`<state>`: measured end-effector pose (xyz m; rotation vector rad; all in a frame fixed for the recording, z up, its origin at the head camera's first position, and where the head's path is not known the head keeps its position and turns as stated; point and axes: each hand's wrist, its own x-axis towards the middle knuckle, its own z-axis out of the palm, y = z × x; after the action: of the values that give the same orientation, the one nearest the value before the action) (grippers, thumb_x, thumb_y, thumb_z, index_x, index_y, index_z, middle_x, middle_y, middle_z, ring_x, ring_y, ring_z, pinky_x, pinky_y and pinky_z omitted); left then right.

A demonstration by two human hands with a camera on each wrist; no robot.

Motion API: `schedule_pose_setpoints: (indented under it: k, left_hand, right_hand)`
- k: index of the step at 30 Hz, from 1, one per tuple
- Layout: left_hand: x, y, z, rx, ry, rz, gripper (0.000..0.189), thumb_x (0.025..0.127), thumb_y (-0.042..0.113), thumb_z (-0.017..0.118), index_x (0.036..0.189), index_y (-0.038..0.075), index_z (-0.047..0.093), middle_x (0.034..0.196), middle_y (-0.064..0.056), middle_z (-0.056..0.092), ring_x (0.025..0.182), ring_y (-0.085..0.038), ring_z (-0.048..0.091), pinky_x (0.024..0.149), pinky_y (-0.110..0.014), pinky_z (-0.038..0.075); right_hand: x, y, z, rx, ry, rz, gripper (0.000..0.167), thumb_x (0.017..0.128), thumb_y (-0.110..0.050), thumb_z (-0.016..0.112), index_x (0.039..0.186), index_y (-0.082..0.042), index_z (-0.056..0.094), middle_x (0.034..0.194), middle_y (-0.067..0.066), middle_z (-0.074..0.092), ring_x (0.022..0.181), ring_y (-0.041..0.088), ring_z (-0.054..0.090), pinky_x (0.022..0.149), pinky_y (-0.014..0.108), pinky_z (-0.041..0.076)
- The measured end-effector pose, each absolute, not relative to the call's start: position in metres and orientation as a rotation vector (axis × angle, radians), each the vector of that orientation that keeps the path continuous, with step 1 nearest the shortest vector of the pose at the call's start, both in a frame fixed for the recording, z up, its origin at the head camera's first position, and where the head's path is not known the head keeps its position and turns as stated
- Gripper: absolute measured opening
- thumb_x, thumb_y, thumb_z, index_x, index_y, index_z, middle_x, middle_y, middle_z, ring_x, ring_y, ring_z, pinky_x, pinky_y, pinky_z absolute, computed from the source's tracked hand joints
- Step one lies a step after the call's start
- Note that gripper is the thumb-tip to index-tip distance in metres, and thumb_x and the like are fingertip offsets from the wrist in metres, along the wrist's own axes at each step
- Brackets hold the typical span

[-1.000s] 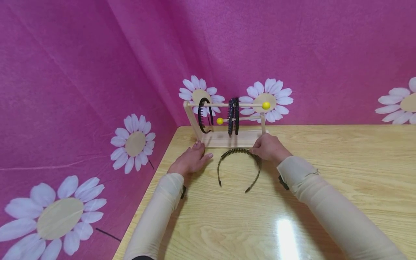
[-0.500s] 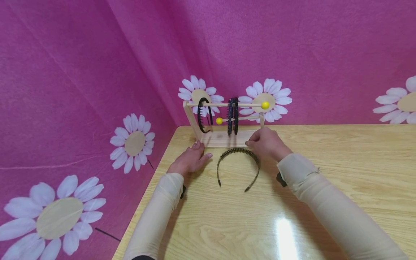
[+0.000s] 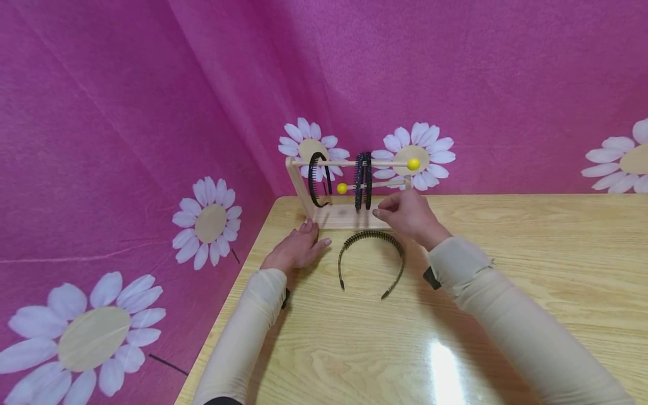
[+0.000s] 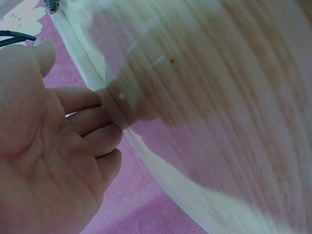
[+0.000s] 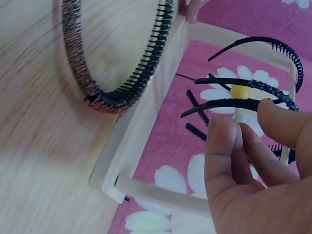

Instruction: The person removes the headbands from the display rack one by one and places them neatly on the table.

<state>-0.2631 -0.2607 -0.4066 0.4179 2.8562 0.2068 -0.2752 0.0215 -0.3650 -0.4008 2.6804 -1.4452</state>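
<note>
The right hand is loosely bent, a gap between thumb and forefinger; I see nothing in its grip, and I can't tell from here whether the forefinger touches the black headband behind it in my right wrist view. The left hand has its fingers extended, tips on the left end of the wooden stand. Two black headbands hang side by side on the upper rod, a third near its left post. A dark, toothed headband lies on the table in front of the stand, arch toward it. The table is pale wood grain with a bright glare patch; magenta cloth printed with white daisies hangs behind and to the left. The right hand hides the base's right end from my head camera, the right-hand daisy is cut off, and my left wrist view clips a headband at its edge.
</note>
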Motion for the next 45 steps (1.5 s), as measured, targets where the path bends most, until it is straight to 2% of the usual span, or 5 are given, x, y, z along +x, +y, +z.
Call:
schedule_pose_setpoints:
  k: [6, 10, 15, 26, 45]
  left_hand:
    - [-0.263, -0.262, -0.407, 0.407, 2.856, 0.218, 0.072, 0.108, 0.048, 0.037, 0.157, -0.004, 0.025, 0.164, -0.020, 0.019, 0.151, -0.028, 0.016, 0.121, -0.046, 0.016]
    - [-0.264, -0.262, -0.407, 0.409, 2.854, 0.219, 0.071, 0.108, 0.047, 0.037, 0.157, -0.003, 0.026, 0.164, -0.019, 0.019, 0.151, -0.028, 0.017, 0.121, -0.046, 0.016]
    - [-0.265, -0.262, -0.408, 0.423, 2.854, 0.218, 0.072, 0.108, 0.048, 0.037, 0.157, -0.004, 0.026, 0.164, -0.021, 0.018, 0.151, -0.029, 0.016, 0.121, -0.047, 0.016]
    - [-0.263, -0.261, -0.406, 0.412, 2.850, 0.231, 0.072, 0.108, 0.048, 0.037, 0.157, -0.003, 0.024, 0.164, -0.020, 0.017, 0.151, -0.028, 0.015, 0.121, -0.045, 0.016]
    - [-0.263, -0.262, -0.406, 0.415, 2.859, 0.227, 0.073, 0.107, 0.049, 0.039, 0.157, -0.004, 0.025, 0.163, -0.021, 0.018, 0.151, -0.029, 0.014, 0.121, -0.046, 0.017]
  right_hand:
    - [-0.276, 0.014, -0.360, -0.459, 2.752, -1.514, 0.025, 0.096, -0.019, 0.071, 0.108, 0.002, 0.076, 0.097, 0.014, 0.074, 0.090, 0.026, 0.066, 0.096, 0.044, 0.049]
    - [-0.276, 0.010, -0.359, -0.456, 2.750, -1.559, 0.022, 0.096, -0.018, 0.071, 0.107, 0.000, 0.077, 0.097, 0.012, 0.074, 0.086, 0.023, 0.064, 0.077, 0.039, 0.052]
    - [-0.279, 0.005, -0.358, -0.453, 2.723, -1.636, 0.018, 0.096, -0.015, 0.071, 0.106, -0.002, 0.078, 0.095, 0.010, 0.074, 0.081, 0.020, 0.061, 0.069, 0.033, 0.049]
    - [-0.280, 0.001, -0.358, -0.443, 2.748, -1.634, 0.016, 0.096, -0.014, 0.070, 0.103, -0.002, 0.078, 0.086, 0.009, 0.073, 0.077, 0.019, 0.057, 0.065, 0.032, 0.046]
    - [-0.279, -0.001, -0.359, -0.524, 2.827, -1.665, 0.011, 0.094, -0.010, 0.072, 0.095, -0.001, 0.077, 0.084, 0.009, 0.072, 0.074, 0.020, 0.059, 0.064, 0.033, 0.046]
